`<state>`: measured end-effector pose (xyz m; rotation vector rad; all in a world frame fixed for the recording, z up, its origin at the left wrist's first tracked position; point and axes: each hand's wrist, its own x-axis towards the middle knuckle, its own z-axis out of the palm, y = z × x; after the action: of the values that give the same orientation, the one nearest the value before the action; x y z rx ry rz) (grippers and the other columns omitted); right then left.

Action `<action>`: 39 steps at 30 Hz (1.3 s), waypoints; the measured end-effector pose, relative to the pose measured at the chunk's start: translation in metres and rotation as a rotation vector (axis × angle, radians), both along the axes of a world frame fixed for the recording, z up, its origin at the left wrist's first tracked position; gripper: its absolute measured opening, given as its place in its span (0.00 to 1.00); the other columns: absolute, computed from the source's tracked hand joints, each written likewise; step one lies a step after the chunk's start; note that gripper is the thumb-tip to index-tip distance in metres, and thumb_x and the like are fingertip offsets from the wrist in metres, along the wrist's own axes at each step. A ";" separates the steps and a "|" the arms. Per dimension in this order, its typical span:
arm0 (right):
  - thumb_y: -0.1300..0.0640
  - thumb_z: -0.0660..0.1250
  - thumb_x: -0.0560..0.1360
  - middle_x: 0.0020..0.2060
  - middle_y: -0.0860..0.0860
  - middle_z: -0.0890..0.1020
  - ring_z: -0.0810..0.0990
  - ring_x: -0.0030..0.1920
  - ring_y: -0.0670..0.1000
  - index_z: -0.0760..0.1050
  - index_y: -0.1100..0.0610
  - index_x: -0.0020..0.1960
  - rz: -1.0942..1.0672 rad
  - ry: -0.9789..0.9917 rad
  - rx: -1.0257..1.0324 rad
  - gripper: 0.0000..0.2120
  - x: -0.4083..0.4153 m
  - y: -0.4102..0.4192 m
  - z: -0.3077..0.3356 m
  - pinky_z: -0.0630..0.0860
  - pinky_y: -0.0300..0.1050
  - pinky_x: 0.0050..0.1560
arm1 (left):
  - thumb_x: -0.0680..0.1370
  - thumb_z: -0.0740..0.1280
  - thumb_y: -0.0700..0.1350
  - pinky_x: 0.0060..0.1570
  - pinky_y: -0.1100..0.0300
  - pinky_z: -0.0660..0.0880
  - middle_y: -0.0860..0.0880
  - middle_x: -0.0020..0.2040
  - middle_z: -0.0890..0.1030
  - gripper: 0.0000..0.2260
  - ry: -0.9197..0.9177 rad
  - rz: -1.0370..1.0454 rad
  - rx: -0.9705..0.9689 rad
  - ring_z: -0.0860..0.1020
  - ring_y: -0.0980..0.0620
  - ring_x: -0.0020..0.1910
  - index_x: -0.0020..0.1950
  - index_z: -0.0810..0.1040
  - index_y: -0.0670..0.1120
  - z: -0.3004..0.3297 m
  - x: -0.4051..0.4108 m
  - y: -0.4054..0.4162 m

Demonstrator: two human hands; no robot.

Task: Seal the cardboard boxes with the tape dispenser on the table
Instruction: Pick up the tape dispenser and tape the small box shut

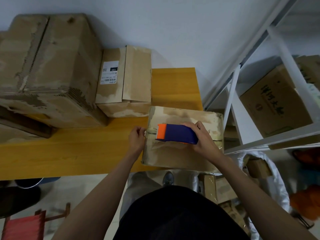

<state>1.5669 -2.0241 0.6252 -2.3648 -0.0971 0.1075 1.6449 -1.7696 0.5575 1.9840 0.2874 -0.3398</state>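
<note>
A worn cardboard box [183,153] lies at the right end of the yellow table [78,151], its near edge hanging over the table's front. My right hand [202,137] grips a blue and orange tape dispenser [176,134] lying across the box top, orange end pointing left. A short strip of clear tape [152,131] runs from that end to the box's left edge. There my left hand [137,140] pinches the tape end against the box's side.
A medium box with a white label [123,80] and a large battered box [46,66] stand behind on the table's left. White metal shelving [256,94] with a printed carton [277,101] stands at the right. Boxes and bags crowd the floor below right; a red stool [24,224] stands lower left.
</note>
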 end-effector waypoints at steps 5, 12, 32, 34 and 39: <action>0.68 0.71 0.73 0.54 0.49 0.68 0.68 0.53 0.40 0.64 0.42 0.72 -0.001 0.015 -0.008 0.36 -0.001 -0.001 -0.001 0.68 0.27 0.50 | 0.85 0.57 0.44 0.37 0.56 0.71 0.46 0.46 0.78 0.07 -0.080 -0.073 0.100 0.76 0.49 0.43 0.51 0.71 0.43 0.000 0.001 -0.001; 0.69 0.71 0.72 0.56 0.49 0.67 0.69 0.54 0.42 0.63 0.41 0.73 -0.024 0.058 -0.013 0.39 -0.003 -0.003 -0.003 0.67 0.30 0.51 | 0.85 0.57 0.43 0.36 0.52 0.64 0.46 0.40 0.73 0.09 -0.038 -0.268 0.153 0.72 0.46 0.40 0.48 0.69 0.41 0.003 0.023 -0.002; 0.69 0.71 0.72 0.56 0.49 0.68 0.69 0.54 0.42 0.62 0.39 0.73 -0.043 0.041 -0.027 0.40 -0.007 -0.003 -0.008 0.68 0.31 0.52 | 0.85 0.60 0.51 0.44 0.57 0.72 0.50 0.43 0.72 0.11 0.226 -0.318 -0.261 0.73 0.55 0.40 0.49 0.66 0.44 0.009 0.030 0.005; 0.68 0.72 0.72 0.57 0.51 0.69 0.70 0.55 0.43 0.62 0.39 0.73 -0.058 0.026 -0.013 0.39 -0.008 -0.003 -0.008 0.71 0.36 0.52 | 0.83 0.60 0.57 0.47 0.53 0.72 0.48 0.45 0.71 0.16 0.267 -0.311 -0.224 0.73 0.51 0.44 0.49 0.65 0.45 0.005 0.031 0.004; 0.59 0.74 0.75 0.61 0.51 0.70 0.71 0.57 0.43 0.59 0.39 0.76 -0.136 0.007 0.058 0.37 -0.018 -0.001 -0.007 0.74 0.39 0.57 | 0.78 0.69 0.60 0.39 0.52 0.70 0.48 0.43 0.72 0.20 -0.025 -0.080 0.093 0.71 0.50 0.40 0.51 0.68 0.45 0.001 0.021 -0.003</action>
<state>1.5493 -2.0250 0.6178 -2.3059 0.0634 0.0462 1.6654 -1.7727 0.5589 2.0934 0.2111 -0.3578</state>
